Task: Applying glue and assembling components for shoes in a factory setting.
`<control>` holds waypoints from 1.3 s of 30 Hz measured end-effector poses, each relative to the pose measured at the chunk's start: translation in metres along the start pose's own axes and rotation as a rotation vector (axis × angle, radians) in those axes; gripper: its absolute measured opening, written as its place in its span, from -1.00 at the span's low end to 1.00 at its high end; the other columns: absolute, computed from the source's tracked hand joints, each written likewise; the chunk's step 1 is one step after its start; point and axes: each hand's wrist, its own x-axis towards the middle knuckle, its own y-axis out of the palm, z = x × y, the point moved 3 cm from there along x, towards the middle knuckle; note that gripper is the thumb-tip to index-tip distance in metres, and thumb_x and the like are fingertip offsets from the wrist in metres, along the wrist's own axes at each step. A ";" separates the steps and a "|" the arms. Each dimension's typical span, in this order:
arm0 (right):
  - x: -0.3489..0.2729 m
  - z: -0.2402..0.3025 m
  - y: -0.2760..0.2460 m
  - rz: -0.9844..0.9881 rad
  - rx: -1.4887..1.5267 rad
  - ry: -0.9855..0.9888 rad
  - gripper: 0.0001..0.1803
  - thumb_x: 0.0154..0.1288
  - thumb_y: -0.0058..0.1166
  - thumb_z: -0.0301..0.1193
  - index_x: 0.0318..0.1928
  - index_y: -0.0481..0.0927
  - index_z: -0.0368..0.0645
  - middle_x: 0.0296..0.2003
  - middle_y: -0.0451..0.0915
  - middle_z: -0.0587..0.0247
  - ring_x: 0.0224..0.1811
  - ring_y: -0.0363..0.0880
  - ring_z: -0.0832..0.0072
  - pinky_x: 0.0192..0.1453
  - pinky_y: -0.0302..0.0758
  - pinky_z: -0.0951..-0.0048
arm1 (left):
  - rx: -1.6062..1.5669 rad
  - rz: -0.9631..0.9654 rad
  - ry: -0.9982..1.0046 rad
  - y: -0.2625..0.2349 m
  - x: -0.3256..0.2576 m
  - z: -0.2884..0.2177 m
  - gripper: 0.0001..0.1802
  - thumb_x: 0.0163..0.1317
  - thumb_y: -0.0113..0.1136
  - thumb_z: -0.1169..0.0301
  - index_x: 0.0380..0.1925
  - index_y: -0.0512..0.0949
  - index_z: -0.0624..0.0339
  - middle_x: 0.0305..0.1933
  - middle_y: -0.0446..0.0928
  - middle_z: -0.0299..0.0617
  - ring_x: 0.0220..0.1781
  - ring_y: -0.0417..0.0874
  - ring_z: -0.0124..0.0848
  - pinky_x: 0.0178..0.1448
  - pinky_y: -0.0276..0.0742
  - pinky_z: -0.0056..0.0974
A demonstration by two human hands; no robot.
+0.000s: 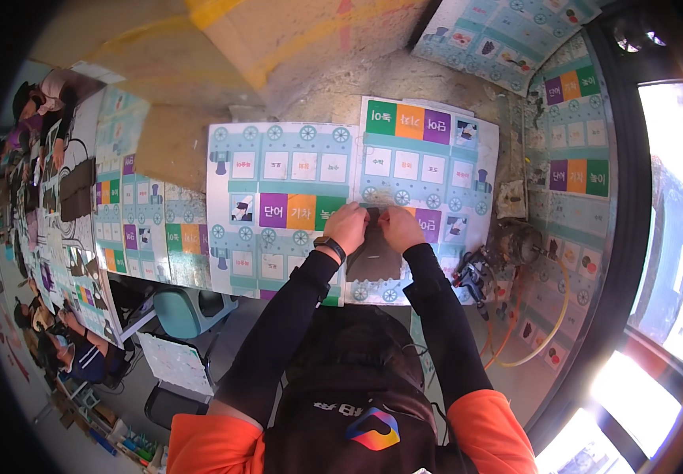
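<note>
A dark brown, flat, flexible piece (375,259), cloth or leather by its look, lies on the printed sheets near the front edge of the table. At its far end my left hand (346,231) and my right hand (401,231) meet, fingers closed in a pinch with a small gap between them. The piece narrows toward the fingers and spreads wider toward me. Its edge at the fingertips is partly hidden by the hands. Under it are pale blue sheets (278,268) with train pictures and coloured blocks.
Right of my hands stand a black tool (472,276), a round metal machine part (519,241) and a yellow hose (551,332). Brown cardboard (179,146) lies at the far left. Below the table edge is a teal stool (187,312). Several people work farther left.
</note>
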 end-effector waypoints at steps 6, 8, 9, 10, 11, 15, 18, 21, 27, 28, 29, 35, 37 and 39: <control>0.004 -0.002 -0.005 0.075 -0.003 0.073 -0.78 0.28 0.23 -0.32 -0.25 0.70 -0.25 -0.27 0.72 -0.08 -0.12 0.69 0.00 -0.02 0.59 0.09 | -0.013 0.012 -0.007 0.001 0.001 0.000 -0.94 0.24 0.21 0.48 -0.33 0.65 0.16 -0.20 0.58 -0.08 -0.06 0.62 -0.02 0.00 0.57 -0.01; 0.006 -0.001 -0.007 0.116 -0.001 0.098 -0.78 0.27 0.23 -0.31 -0.26 0.70 -0.23 -0.28 0.72 -0.06 -0.13 0.70 0.02 -0.03 0.60 0.09 | -0.024 0.018 -0.026 0.000 0.002 -0.001 -0.94 0.24 0.21 0.48 -0.34 0.66 0.16 -0.20 0.58 -0.07 -0.08 0.63 -0.02 -0.01 0.57 -0.01; 0.006 -0.001 -0.007 0.116 -0.001 0.098 -0.78 0.27 0.23 -0.31 -0.26 0.70 -0.23 -0.28 0.72 -0.06 -0.13 0.70 0.02 -0.03 0.60 0.09 | -0.024 0.019 -0.026 0.000 0.002 -0.001 -0.94 0.24 0.21 0.48 -0.34 0.66 0.16 -0.20 0.58 -0.07 -0.08 0.63 -0.02 -0.01 0.57 -0.01; 0.006 -0.001 -0.007 0.117 0.004 0.098 -0.79 0.27 0.22 -0.32 -0.26 0.70 -0.23 -0.29 0.72 -0.06 -0.13 0.70 0.02 -0.03 0.60 0.09 | -0.024 0.014 -0.024 -0.001 0.002 -0.002 -0.93 0.24 0.21 0.48 -0.34 0.66 0.17 -0.20 0.58 -0.07 -0.08 0.63 -0.02 -0.01 0.57 -0.01; 0.006 -0.002 -0.007 0.119 0.009 0.098 -0.79 0.27 0.22 -0.32 -0.27 0.71 -0.23 -0.29 0.73 -0.05 -0.14 0.71 0.03 -0.04 0.60 0.08 | -0.024 0.010 -0.023 -0.001 0.002 -0.003 -0.93 0.24 0.21 0.48 -0.35 0.66 0.17 -0.21 0.58 -0.07 -0.09 0.64 -0.02 -0.02 0.57 -0.01; 0.006 0.003 -0.006 0.133 -0.047 0.084 -0.81 0.26 0.20 -0.35 -0.28 0.69 -0.24 -0.29 0.72 -0.05 -0.12 0.70 0.02 -0.02 0.59 0.06 | -0.016 0.011 -0.022 0.001 0.001 0.000 -0.94 0.24 0.21 0.48 -0.35 0.66 0.17 -0.21 0.58 -0.07 -0.09 0.64 -0.02 -0.03 0.57 0.00; 0.005 0.004 -0.005 0.101 -0.079 0.071 -0.80 0.28 0.19 -0.35 -0.27 0.68 -0.25 -0.26 0.71 -0.07 -0.09 0.68 0.01 0.01 0.57 0.05 | -0.020 0.002 -0.014 0.002 0.002 0.001 -0.94 0.24 0.22 0.48 -0.36 0.65 0.17 -0.21 0.58 -0.07 -0.10 0.64 -0.02 -0.03 0.57 0.00; 0.003 0.007 -0.005 0.078 -0.080 0.070 -0.80 0.29 0.18 -0.34 -0.26 0.67 -0.25 -0.23 0.70 -0.08 -0.05 0.66 0.01 0.03 0.57 0.03 | -0.016 -0.006 -0.010 0.003 0.002 0.003 -0.95 0.23 0.22 0.49 -0.36 0.65 0.17 -0.21 0.58 -0.07 -0.11 0.64 -0.01 -0.03 0.57 -0.01; 0.003 0.008 -0.004 0.070 -0.087 0.111 -0.79 0.30 0.19 -0.32 -0.24 0.67 -0.23 -0.22 0.70 -0.07 -0.05 0.66 0.01 0.04 0.57 0.02 | -0.011 0.004 -0.013 0.005 0.003 0.003 -0.95 0.22 0.23 0.49 -0.36 0.65 0.17 -0.21 0.58 -0.06 -0.10 0.64 -0.02 -0.02 0.57 -0.02; 0.002 0.008 -0.003 0.062 -0.091 0.108 -0.79 0.30 0.20 -0.32 -0.24 0.67 -0.22 -0.22 0.70 -0.07 -0.05 0.66 0.01 0.04 0.57 0.02 | -0.006 0.003 -0.006 0.006 0.003 0.004 -0.95 0.22 0.22 0.49 -0.36 0.65 0.17 -0.22 0.59 -0.06 -0.10 0.64 -0.02 -0.02 0.57 -0.02; 0.002 0.008 -0.003 0.054 -0.096 0.105 -0.79 0.30 0.20 -0.32 -0.23 0.67 -0.22 -0.22 0.70 -0.07 -0.05 0.66 0.01 0.04 0.57 0.02 | -0.002 0.003 0.001 0.006 0.003 0.004 -0.95 0.22 0.22 0.49 -0.36 0.65 0.17 -0.22 0.59 -0.06 -0.10 0.63 -0.02 -0.02 0.57 -0.02; 0.002 0.008 -0.002 0.036 -0.095 0.111 -0.82 0.27 0.22 -0.31 -0.25 0.66 -0.16 -0.25 0.70 0.03 -0.09 0.68 0.08 0.01 0.58 0.06 | -0.063 -0.069 -0.025 0.001 0.000 0.002 -0.96 0.21 0.21 0.50 -0.36 0.64 0.15 -0.24 0.58 -0.08 -0.12 0.63 -0.02 -0.04 0.56 -0.01; -0.002 -0.004 -0.004 0.031 0.020 0.125 -0.83 0.27 0.23 -0.33 -0.24 0.66 -0.18 -0.25 0.71 0.02 -0.11 0.70 0.09 -0.02 0.60 0.10 | -0.098 -0.110 -0.003 -0.004 -0.002 -0.004 -0.96 0.21 0.21 0.50 -0.36 0.63 0.15 -0.25 0.57 -0.09 -0.12 0.62 -0.03 -0.04 0.55 -0.02; -0.007 -0.008 -0.008 0.030 0.137 0.134 -0.83 0.28 0.23 -0.36 -0.23 0.66 -0.20 -0.25 0.72 0.02 -0.13 0.72 0.10 -0.04 0.61 0.15 | -0.091 -0.156 0.058 -0.006 -0.010 -0.009 -0.94 0.23 0.20 0.50 -0.32 0.62 0.13 -0.25 0.53 -0.14 -0.07 0.59 -0.06 -0.01 0.55 -0.04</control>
